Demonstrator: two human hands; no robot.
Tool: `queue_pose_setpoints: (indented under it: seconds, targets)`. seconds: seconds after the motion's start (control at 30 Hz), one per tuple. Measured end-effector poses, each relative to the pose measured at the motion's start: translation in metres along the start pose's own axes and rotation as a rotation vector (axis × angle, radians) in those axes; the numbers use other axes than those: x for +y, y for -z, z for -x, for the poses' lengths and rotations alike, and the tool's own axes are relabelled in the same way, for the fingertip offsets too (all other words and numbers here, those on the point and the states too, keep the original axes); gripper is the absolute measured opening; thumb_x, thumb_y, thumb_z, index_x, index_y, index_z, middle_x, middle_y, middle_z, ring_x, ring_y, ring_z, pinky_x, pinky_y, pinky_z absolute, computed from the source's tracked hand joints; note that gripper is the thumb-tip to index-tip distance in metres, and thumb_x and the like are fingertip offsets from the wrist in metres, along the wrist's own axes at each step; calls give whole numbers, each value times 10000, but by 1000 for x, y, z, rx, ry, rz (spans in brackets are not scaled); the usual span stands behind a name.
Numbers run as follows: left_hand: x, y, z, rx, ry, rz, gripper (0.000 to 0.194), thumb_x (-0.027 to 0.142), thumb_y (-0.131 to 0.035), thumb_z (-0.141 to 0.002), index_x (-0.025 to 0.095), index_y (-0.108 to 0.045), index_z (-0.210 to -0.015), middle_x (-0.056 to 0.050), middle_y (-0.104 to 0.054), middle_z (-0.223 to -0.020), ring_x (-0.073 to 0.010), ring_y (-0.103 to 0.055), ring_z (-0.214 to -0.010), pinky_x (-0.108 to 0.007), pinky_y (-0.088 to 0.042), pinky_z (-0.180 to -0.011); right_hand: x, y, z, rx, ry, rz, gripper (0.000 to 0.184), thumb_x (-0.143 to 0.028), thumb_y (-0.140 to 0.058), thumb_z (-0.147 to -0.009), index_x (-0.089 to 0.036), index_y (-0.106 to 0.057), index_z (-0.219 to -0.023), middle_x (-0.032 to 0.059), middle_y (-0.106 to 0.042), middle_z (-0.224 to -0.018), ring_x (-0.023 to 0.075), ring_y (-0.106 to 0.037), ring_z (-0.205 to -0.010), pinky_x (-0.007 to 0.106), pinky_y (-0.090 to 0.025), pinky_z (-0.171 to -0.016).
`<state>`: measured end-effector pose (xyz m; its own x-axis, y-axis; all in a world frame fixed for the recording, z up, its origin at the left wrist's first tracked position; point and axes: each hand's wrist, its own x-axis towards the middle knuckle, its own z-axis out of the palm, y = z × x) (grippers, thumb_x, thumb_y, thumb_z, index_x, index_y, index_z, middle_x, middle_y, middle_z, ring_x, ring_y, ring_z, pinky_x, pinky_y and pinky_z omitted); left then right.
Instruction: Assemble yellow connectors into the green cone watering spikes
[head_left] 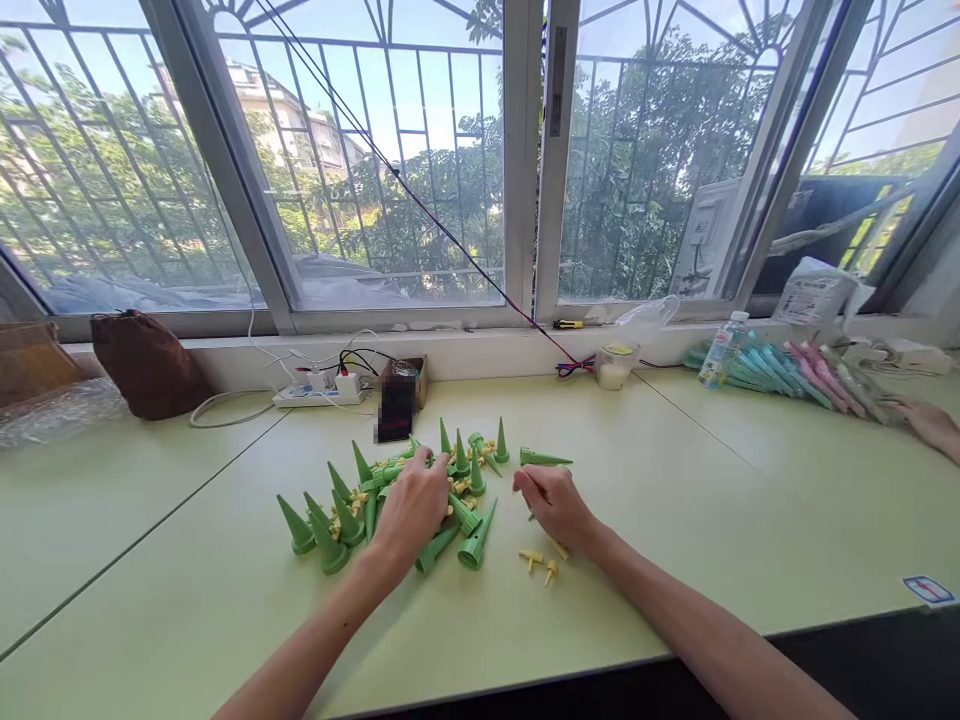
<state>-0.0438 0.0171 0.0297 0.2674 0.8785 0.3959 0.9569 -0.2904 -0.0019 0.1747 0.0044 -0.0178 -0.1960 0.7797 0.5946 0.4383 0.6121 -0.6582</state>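
My left hand (416, 497) reaches into a pile of hollow green plastic spikes (330, 548), its fingers curled down among them. Whatever those fingers grip is hidden behind the hand. Several spikes stand point-up on their round bases, and others lie on their sides. Small yellow T-shaped fittings (531, 559) are mixed through the pile, and a few lie near my right hand. To the right of the pile, my right hand (555, 507) is closed just above the table, its contents hidden. A bit of green shows beneath it. One green spike (545, 458) lies just beyond that hand.
A power strip (315, 393), a dark phone (395, 408) and a small cardboard box stand by the window sill. Farther right are a cup (615, 367), a bottle (723, 350) and coloured packets (817, 377). Another person's hand (930, 425) touches the packets. A brown bag (150, 365) sits left.
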Motion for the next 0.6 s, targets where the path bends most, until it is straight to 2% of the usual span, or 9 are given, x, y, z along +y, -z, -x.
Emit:
queue_pose_setpoints:
  seconds: [0.13,0.23,0.4,0.5,0.6]
  targets:
    - [-4,-6,2,136,-53,13,217,116,-479,-910,130,-632,-1064,-162,-546,-1181,-269,-630,-997,-318,-538,-714,0,0,0,3,-2,13,403,-349,-380,-1023,-185,-567,-706,-53,-394,-523,107,-381,-489,239,-329,-540]
    - [-4,-4,2,287,-112,32,206,103,-504,-892,134,-630,-1053,-154,-557,-1158,-245,-630,-930,-319,-534,-720,1,2,-1,35,-12,66,379,-340,-410,-1010,-187,-542,-689,-47,-403,-556,110,-360,-507,243,-307,-530]
    - [17,14,-4,528,-293,170,169,125,-484,-915,164,-611,-1020,-105,-584,-1036,-163,-589,-740,-283,-500,-662,9,14,-6,208,-37,199,269,-286,-458,-974,-187,-546,-739,-16,-506,-634,131,-438,-568,251,-362,-577]
    - [39,17,-9,534,-452,302,156,116,-454,-928,159,-595,-979,-72,-589,-924,-137,-567,-698,-246,-477,-629,20,23,-9,301,-46,304,193,-247,-457,-950,-180,-571,-809,20,-567,-719,157,-493,-626,273,-412,-628]
    - [56,8,-7,503,-611,350,166,91,-437,-925,159,-587,-946,-47,-596,-826,-132,-555,-671,-233,-452,-605,33,30,-12,312,-57,397,136,-232,-493,-914,-163,-609,-934,73,-630,-843,209,-566,-776,327,-465,-745]
